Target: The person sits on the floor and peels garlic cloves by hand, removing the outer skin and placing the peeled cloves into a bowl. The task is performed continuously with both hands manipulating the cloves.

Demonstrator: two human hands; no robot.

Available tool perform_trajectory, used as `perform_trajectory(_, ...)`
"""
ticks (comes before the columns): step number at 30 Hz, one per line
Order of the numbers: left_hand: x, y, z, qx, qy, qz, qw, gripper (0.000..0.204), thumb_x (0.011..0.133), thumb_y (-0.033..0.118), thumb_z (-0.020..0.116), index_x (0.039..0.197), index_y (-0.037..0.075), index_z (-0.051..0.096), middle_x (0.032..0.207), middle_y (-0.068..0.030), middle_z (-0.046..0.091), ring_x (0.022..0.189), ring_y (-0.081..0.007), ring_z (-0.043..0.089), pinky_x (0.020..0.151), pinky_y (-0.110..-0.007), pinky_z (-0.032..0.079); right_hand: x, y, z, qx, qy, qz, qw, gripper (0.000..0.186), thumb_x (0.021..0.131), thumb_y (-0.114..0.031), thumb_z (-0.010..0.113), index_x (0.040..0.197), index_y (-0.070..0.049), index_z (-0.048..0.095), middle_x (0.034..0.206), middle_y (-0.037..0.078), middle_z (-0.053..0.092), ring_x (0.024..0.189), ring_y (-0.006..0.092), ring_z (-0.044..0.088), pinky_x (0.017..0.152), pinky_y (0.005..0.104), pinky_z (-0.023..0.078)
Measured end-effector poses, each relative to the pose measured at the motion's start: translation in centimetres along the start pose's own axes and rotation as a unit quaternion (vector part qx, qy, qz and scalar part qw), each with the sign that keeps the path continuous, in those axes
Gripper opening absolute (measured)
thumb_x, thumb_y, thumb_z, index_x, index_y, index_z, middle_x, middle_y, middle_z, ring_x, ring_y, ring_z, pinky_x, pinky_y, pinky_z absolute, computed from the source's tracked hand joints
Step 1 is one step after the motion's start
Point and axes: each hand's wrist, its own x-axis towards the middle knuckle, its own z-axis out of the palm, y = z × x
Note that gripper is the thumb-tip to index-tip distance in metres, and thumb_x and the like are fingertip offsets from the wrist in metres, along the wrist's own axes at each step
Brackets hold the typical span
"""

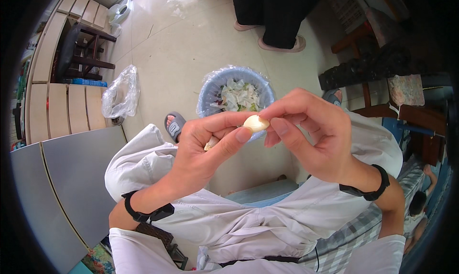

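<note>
A pale, smooth garlic clove [256, 123] is pinched between the thumb and forefinger of my left hand [203, 142]. A second, duller clove [211, 143] is tucked in the crook of the same hand, partly hidden by the fingers. My right hand [315, 130] meets the first clove from the other side, its forefinger on the top and its thumb close by. Beyond my hands, between my knees, stands a light blue basket [206, 95] lined with clear plastic. Papery white peels [241, 95] lie inside it, with some green bits.
A crumpled clear plastic bag [120, 92] lies on the tiled floor at left, near a dark stool [86, 52] and cabinets [81, 164]. Another person's legs in black trousers [270, 16] stand ahead. Dark wooden furniture [373, 73] fills the right; someone else [418, 202] is at far right.
</note>
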Motion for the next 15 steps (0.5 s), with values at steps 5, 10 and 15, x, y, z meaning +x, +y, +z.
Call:
perform_trajectory(5, 0.04, 0.10, 0.09, 0.001, -0.001, -0.001, 1.000, 0.030, 0.102, 0.021, 0.066, 0.125, 0.002, 0.071, 0.093, 0.0034, 0.071, 0.073, 0.0003, 0.047, 0.061, -0.019, 0.034, -0.04, -0.17, -0.03, 0.028, 0.005, 0.029, 0.999, 0.016, 0.098, 0.003, 0.061, 0.112, 0.003, 0.068, 0.100, 0.009, 0.067, 0.079, 0.0115, 0.069, 0.071, 0.0237, 0.054)
perform_trajectory(10, 0.05, 0.06, -0.01, -0.005, -0.007, 0.001, 1.000, 0.029, 0.102, 0.019, 0.066, 0.125, 0.002, 0.071, 0.086, 0.0055, 0.068, 0.069, 0.0009, 0.044, 0.058, -0.019, 0.031, -0.01, -0.01, -0.14, -0.002, 0.003, 0.003, 1.000, 0.017, 0.094, 0.003, 0.066, 0.111, 0.001, 0.069, 0.098, 0.008, 0.067, 0.080, 0.0112, 0.068, 0.070, 0.0236, 0.054)
perform_trajectory(15, 0.01, -0.15, -0.03, 0.007, 0.002, 0.017, 1.000, 0.029, 0.103, 0.020, 0.065, 0.124, 0.002, 0.071, 0.084, 0.0058, 0.067, 0.066, 0.0007, 0.041, 0.056, -0.019, 0.029, 0.43, 0.02, -0.16, -0.055, -0.004, -0.046, 0.997, 0.022, 0.087, 0.006, 0.073, 0.108, -0.001, 0.070, 0.094, 0.007, 0.067, 0.078, 0.0118, 0.068, 0.066, 0.0236, 0.054)
